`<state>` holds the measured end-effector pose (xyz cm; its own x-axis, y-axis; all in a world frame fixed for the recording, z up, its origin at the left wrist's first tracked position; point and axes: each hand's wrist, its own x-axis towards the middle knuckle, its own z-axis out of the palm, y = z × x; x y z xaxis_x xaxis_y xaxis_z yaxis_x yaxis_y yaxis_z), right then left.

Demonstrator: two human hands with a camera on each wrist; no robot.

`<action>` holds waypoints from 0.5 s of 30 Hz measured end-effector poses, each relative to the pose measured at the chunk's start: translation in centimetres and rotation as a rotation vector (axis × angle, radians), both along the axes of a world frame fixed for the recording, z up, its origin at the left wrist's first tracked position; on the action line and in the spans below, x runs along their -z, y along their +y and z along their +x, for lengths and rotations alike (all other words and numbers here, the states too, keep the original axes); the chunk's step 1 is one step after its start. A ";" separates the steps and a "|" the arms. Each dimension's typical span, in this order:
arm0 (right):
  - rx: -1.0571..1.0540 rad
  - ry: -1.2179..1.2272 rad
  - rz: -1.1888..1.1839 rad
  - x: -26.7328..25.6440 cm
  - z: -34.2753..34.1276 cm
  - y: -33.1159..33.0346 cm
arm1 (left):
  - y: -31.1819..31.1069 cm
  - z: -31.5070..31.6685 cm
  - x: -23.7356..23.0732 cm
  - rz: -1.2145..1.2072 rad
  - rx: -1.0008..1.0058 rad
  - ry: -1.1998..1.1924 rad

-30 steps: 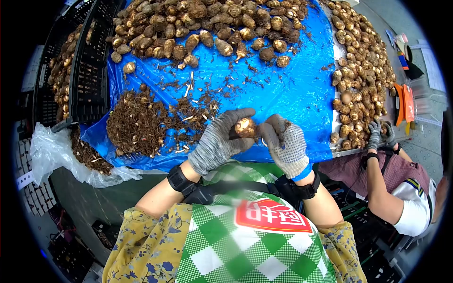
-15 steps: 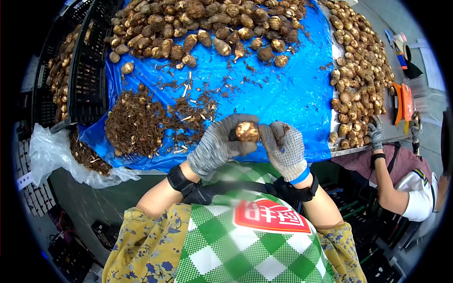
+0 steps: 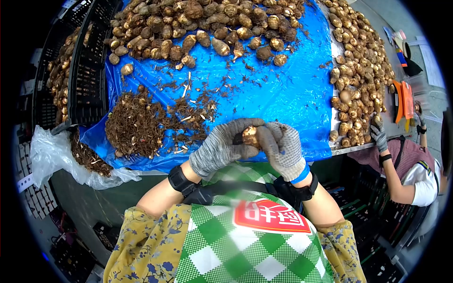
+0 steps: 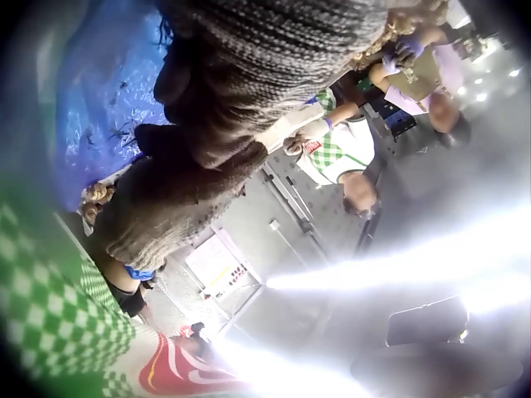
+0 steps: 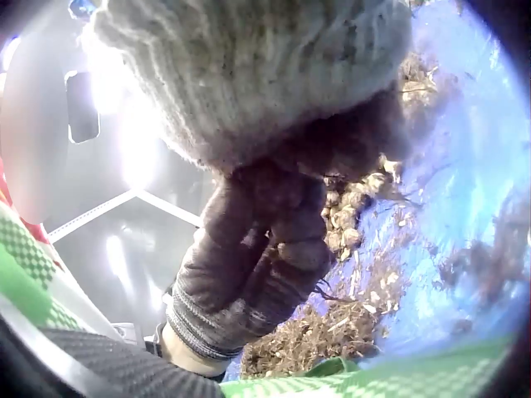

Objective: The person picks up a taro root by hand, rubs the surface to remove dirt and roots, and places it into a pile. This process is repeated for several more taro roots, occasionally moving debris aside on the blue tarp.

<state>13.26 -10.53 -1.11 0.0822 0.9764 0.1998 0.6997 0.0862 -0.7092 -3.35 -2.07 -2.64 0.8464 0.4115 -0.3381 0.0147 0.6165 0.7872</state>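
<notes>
A small brown taro corm with pale patches is held between both hands over the near edge of the blue plastic sheet. My left hand, in a grey knit glove, grips it from the left with fingers behind and thumb in front. From the right, my right hand, in a dotted, soiled glove, pinches the corm's right side, its thumb across the front. Gloved fingers meet closely in the left wrist view, where the right hand hides the corm. In the right wrist view the left hand faces it.
Unsorted taros heap at the back, beside black crates. A pile of root fibres lies at left. Cleaner taros cover the right side, where another person's gloved hand works near an orange object.
My right hand has come left onto the corm, which has been turned in the left hand. The other person's hands have shifted, one moving away to the right.
</notes>
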 end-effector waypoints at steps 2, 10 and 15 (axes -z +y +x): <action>0.010 -0.103 -0.007 0.5 0.0 -0.3 | 0.0 0.0 -0.2 -0.026 -0.006 -0.011; 0.279 0.435 -0.179 1.3 0.0 -0.7 | 0.4 0.2 0.1 0.072 -0.125 -0.058; 0.269 0.399 -0.267 0.1 0.1 -0.5 | 0.3 0.0 -0.2 0.180 -0.067 0.094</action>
